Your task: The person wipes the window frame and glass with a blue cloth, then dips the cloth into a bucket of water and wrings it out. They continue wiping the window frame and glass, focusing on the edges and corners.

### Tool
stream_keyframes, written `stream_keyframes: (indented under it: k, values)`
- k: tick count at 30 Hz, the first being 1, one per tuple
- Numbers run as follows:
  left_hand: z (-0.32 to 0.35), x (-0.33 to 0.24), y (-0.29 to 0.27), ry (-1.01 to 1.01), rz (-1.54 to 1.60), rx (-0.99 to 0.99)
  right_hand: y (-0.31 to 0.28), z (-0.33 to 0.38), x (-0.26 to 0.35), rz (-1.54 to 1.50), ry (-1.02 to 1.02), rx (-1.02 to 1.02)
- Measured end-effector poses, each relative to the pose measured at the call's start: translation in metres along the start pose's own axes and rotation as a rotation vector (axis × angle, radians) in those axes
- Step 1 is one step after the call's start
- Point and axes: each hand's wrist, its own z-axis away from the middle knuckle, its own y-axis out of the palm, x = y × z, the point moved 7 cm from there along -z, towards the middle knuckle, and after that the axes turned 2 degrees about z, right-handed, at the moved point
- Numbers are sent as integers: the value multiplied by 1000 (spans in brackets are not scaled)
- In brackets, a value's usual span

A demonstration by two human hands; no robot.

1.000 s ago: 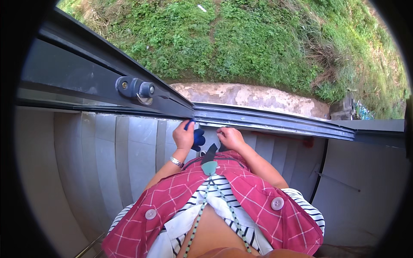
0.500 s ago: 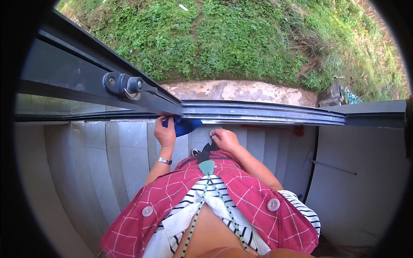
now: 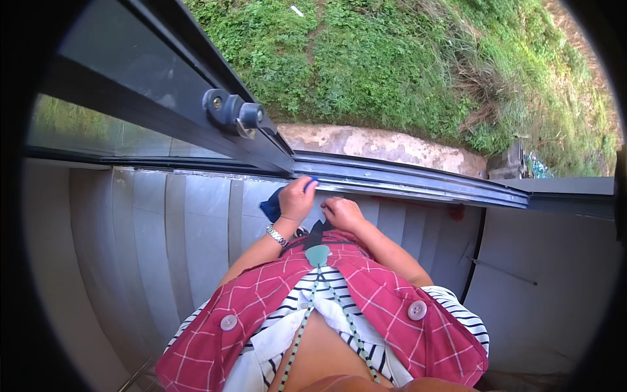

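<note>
My left hand [image 3: 297,201], with a metal watch on its wrist, pinches a blue cloth [image 3: 271,208]. Most of the cloth hangs to the left of that hand, and a bit of it shows at the fingertips against the window track [image 3: 411,179]. Beside it, lower and to the right, my right hand [image 3: 343,214] is closed with its fingers curled in, near the front of the red checked apron [image 3: 385,287]. Whatever the right fingers may hold is hidden. The dark sliding window sash [image 3: 176,111] stands on the track just left of my hands.
A grey latch [image 3: 232,112] juts from the sash. Past the track lie a concrete ledge [image 3: 385,144] and a green slope [image 3: 353,65]. Pale tiles [image 3: 202,215] lie below the sill, and a grey wall panel [image 3: 542,287] stands at the right.
My left hand has moved right along the track with the blue cloth, which now trails to its left. The view has shifted, while my right hand stays near the apron.
</note>
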Motion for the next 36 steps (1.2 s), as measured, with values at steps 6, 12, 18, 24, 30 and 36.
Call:
stream_keyframes:
  k: [6, 12, 18, 24, 30, 36]
  values:
    - [9, 21, 14, -284, 723, 198, -18, -8, 8, -552, 101, -78]
    - [33, 10, 9, -696, 1199, 373, -17, -9, 32, -1091, 16, -135]
    - [47, 2, 6, -614, 1206, 399, -23, -22, 38, -1196, 96, -347]
    - [49, 2, -14, -520, 1089, 442, -26, -22, 64, -1108, 28, -371]
    - [44, 46, -68, -622, 938, -76, -33, -47, 125, -358, -33, -198]
    - [12, 112, -146, -655, 726, -450, -38, -46, 130, -193, -184, -209]
